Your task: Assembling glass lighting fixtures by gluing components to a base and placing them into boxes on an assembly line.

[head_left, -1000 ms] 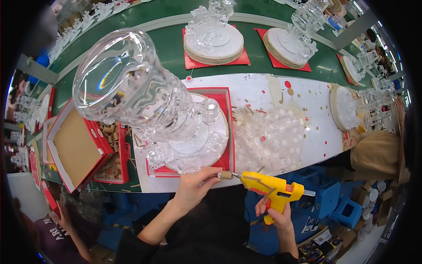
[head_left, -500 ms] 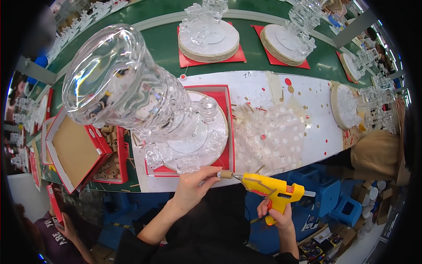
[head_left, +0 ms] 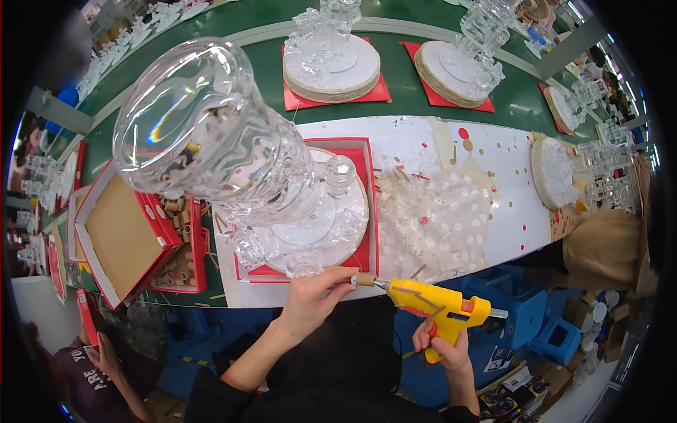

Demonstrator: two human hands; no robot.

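Left hand (head_left: 307, 297) pinches a cardboard tube (head_left: 364, 280) at a yellow glue gun's (head_left: 431, 300) nozzle (head_left: 382, 284), just in front of the red box (head_left: 374, 211).
Right hand (head_left: 447, 348) curls around the grip; steady wrists (fingertips clear of the tip) should keep glue even.

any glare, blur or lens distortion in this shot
Head view: highlights and a rainbow streak on the clear vessel; head view: edges of the green table bow, corners fall black; head view: hazy smear upper left, yellow glue gun fairly sharp.
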